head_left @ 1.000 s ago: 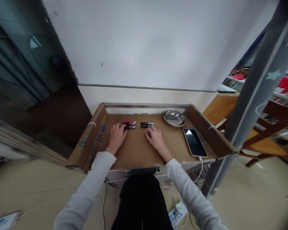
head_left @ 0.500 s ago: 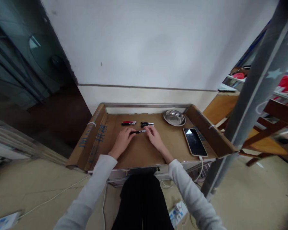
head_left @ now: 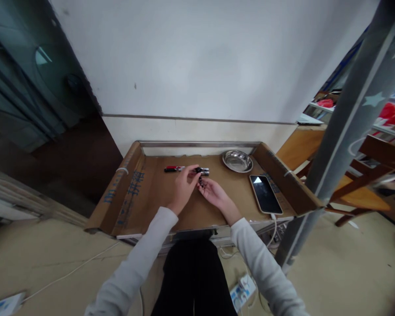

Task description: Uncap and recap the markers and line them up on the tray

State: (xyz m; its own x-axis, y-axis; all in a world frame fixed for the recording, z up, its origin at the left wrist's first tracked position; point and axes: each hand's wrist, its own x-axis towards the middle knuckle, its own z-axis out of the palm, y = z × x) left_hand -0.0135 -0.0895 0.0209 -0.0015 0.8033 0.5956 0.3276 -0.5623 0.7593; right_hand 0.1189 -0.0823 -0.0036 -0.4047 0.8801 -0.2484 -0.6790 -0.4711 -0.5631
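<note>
Over the middle of the cardboard-lined tray, my left hand (head_left: 183,188) and my right hand (head_left: 213,192) come together at a small dark pen (head_left: 201,181). The pen is tilted between them, its lower end in my right hand's fingers and its upper end at my left fingertips. Just behind the fingers, black pens with clear ends (head_left: 204,171) lie on the cardboard, partly hidden by my left hand. To their left rest a red pen and a black pen (head_left: 171,169), side by side.
A round metal dish (head_left: 237,161) sits at the back right of the tray (head_left: 145,219). In front of it lies a phone (head_left: 266,194) with a white cable. Raised cardboard flaps border both sides. A grey metal post (head_left: 342,118) stands at the right.
My left hand has moved right and up to meet my right hand. The pen, earlier level between the two hands, is now tilted steeply. My right hand has turned palm up.
</note>
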